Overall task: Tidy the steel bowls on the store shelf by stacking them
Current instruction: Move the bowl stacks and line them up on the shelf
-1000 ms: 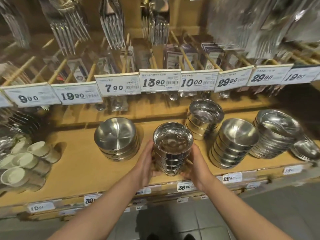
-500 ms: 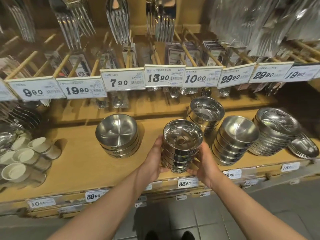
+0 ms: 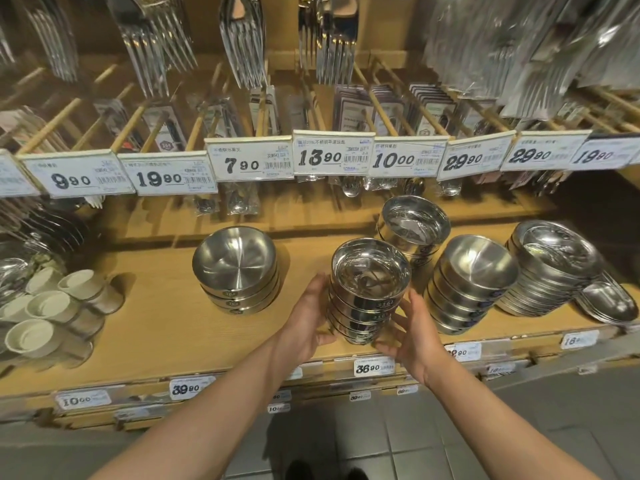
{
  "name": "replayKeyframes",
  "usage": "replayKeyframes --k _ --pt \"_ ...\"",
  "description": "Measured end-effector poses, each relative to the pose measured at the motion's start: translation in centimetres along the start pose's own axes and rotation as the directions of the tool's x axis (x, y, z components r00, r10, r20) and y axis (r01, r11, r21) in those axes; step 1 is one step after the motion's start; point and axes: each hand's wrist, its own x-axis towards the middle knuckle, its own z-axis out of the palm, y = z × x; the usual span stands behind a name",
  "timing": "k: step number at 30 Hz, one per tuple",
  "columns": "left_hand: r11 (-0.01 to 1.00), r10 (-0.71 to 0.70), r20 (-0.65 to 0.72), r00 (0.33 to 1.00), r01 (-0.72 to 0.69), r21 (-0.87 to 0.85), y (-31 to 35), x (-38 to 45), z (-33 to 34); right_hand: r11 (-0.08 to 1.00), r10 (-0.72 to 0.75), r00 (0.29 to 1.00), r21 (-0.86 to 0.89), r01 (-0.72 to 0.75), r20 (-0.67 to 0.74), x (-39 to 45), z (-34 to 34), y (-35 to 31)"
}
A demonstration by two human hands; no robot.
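Both hands around a stack of steel bowls at the shelf front

A stack of shiny steel bowls (image 3: 369, 292) stands near the front edge of the wooden shelf (image 3: 166, 306), a little right of centre, with its rims leaning slightly to the left. The left hand (image 3: 308, 320) cups the stack's left side, palm against the bowls and fingers curved round its lower part. The right hand (image 3: 412, 336) is at the lower right side, fingers spread and bent toward the bottom bowls; whether every fingertip touches the metal is hard to tell.

Just behind and to the right stands a second stack of straight-walled bowls (image 3: 414, 232). Right of the held stack, close beside it, rises a taller stack of rounded bowls (image 3: 467, 282), and beyond that a stack of shallow steel plates (image 3: 550, 268) with an oval dish (image 3: 607, 301) leaning at its right. To the left, well apart from the hands, sits a short stack of brushed bowls (image 3: 237, 271). Pale cups (image 3: 41, 317) lie on their sides at the shelf's far left.

Above runs a row of price tags (image 3: 332, 157), the middle one reading 13.90, and packaged forks (image 3: 244, 36) hang higher up. A tag reading 36.90 (image 3: 372, 368) sits on the shelf edge below the hands
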Motion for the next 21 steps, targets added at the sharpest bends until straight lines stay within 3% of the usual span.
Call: replayKeyframes --k 5,10,14,21 --pt "0.998 -0.03 -0.082 0.996 0.025 -0.053 -1.3 -1.3 -3.9 0.991 0.102 0.99 -0.079 -0.109 -0.094 -0.9 -1.8 4.7" --pt "0.993 -0.058 -0.228 0.972 0.032 -0.116 -2.9 -4.6 -8.2 0.925 0.282 0.958 -0.281 -0.255 0.059 -3.2 0.3 8.0" --pt "0.992 -0.03 -0.374 0.927 -0.019 -0.128 -2.4 -6.3 -11.7 0.898 0.2 0.951 -0.432 -0.082 0.235 -3.7 4.4 7.3" --pt "0.976 0.025 -0.482 0.876 -0.125 -0.176 0.6 -6.2 -17.3 0.939 0.058 0.975 -0.344 0.02 0.213 -1.8 12.1 5.0"
